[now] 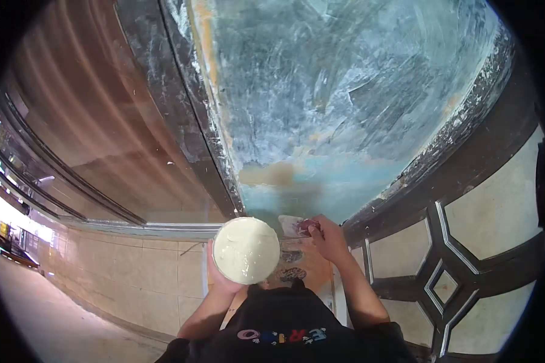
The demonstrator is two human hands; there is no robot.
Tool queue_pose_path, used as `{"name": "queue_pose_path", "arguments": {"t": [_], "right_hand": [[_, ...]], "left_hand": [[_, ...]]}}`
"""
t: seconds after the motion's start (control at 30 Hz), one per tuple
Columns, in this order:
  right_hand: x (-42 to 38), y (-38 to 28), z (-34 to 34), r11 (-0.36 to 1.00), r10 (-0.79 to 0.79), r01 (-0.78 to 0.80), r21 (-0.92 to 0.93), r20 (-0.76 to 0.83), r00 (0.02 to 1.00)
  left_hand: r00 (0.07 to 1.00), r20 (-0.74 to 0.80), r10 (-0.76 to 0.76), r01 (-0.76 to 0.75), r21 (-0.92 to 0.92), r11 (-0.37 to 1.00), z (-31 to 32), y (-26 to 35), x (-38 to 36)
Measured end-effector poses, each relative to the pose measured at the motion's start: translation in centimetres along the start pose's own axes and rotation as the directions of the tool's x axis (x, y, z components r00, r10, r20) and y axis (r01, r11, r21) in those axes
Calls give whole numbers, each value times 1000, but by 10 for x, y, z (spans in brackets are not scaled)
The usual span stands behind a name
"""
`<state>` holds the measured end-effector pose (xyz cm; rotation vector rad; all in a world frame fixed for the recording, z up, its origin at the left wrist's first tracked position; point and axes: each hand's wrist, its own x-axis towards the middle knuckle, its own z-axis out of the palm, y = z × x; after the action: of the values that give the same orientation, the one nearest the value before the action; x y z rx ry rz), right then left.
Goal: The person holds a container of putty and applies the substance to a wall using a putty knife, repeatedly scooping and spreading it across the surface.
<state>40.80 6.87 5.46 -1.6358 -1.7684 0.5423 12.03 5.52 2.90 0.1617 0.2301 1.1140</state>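
Observation:
My left hand [224,282] is wrapped round the side and underside of a round tub [247,249] full of smooth cream-white paste. The tub's top faces up, near the foot of the wall. To the right of it my right hand [329,238] grips a putty knife [289,225] by its dark red handle. Its broad, pale blade points left, close to the lower wall. Streaky grey-white paste covers most of the blue-green wall [345,91]. A band of bare turquoise and tan shows low down.
A dark-framed glass panel [103,121] stands on the left, its frame smeared with white. On the right is a dark panelled door [409,260] with pale insets. Tan tiles [127,254] cover the floor, and a stained orange-brown mat [309,260] lies below my hands.

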Motion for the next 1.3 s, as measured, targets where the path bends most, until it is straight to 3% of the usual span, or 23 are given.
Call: {"name": "queue_pose_path", "arguments": {"t": [0.07, 0.13, 0.17, 0.2, 0.23, 0.27, 0.3, 0.5, 0.57, 0.63, 0.67, 0.7, 0.73, 0.77, 0.9, 0.97, 1.0, 1.03, 1.07, 1.1, 1.13, 1.17, 1.3], "right_hand": [[3, 16, 18, 802, 343, -379, 463, 163, 925], [9, 48, 49, 702, 354, -362, 614, 140, 925], [14, 62, 62, 588, 370, -333, 737, 122, 921], [20, 69, 70, 583, 366, -332, 742, 124, 922], [28, 76, 76, 497, 385, -315, 808, 120, 915], [36, 81, 80, 407, 404, -294, 865, 118, 907], [42, 85, 83, 402, 399, -293, 868, 122, 909], [78, 97, 93, 515, 381, -165, 841, -52, 923], [87, 100, 91, 634, 357, -152, 758, -112, 927], [95, 100, 88, 734, 334, -155, 661, -152, 930], [97, 102, 89, 821, 307, -157, 549, -194, 932], [98, 106, 91, 820, 308, -161, 549, -187, 933], [100, 110, 91, 818, 334, -160, 553, -232, 914], [102, 111, 90, 816, 360, -157, 556, -276, 891], [84, 120, 87, 720, 472, -160, 675, -308, 826], [79, 126, 92, 675, 406, -51, 736, -312, 859], [80, 123, 93, 678, 404, -50, 734, -315, 859], [83, 119, 97, 725, 367, -72, 685, -297, 882], [87, 113, 101, 770, 331, -88, 632, -277, 902], [93, 102, 99, 771, 328, -82, 632, -283, 901], [98, 91, 97, 825, 294, -93, 558, -283, 913], [100, 86, 95, 872, 262, -102, 479, -279, 924], [103, 121, 98, 822, 339, -61, 566, -400, 852]], "left_hand": [[1000, -22, 22, -19, 128, 992, 0, -9, -3], [994, -79, 70, -59, 134, 989, 3, -20, -6], [999, 24, 43, -18, -641, 768, 27, -28, -13], [999, 23, 46, -21, -635, 772, 25, -30, -15], [992, -32, 126, -129, -140, 982, 18, -31, -19], [974, -39, 222, -189, 398, 898, 19, -32, -20], [787, 490, 376, -587, 782, 209, 31, -34, -24], [756, 457, 469, -577, 803, 148, -22, -52, -41], [748, 433, 503, -559, 819, 126, -17, -58, -41], [853, 104, 512, -496, 470, 730, 9, -64, -44], [905, -39, 424, -413, 164, 896, 14, -67, -45], [903, -45, 427, -414, 165, 895, 14, -68, -46], [887, 121, 445, -435, 539, 721, 14, -67, -46], [877, 279, 390, -436, 804, 405, 13, -67, -46], [792, 299, 532, -475, 850, 229, -29, -70, -50], [831, -95, 549, -342, 690, 638, -41, -70, -47], [831, -94, 548, -344, 687, 640, -22, -68, -42], [894, -198, 403, -341, 286, 896, -1, -62, -38], [951, -216, 222, -262, -179, 948, 17, -58, -34], [952, -209, 222, -260, -179, 949, 24, -59, -31], [917, 87, 390, -397, 307, 865, 30, -63, -28], [830, 419, 369, -558, 647, 520, 33, -66, -27], [849, 377, 370, -528, 634, 565, 32, -63, -27]]}}
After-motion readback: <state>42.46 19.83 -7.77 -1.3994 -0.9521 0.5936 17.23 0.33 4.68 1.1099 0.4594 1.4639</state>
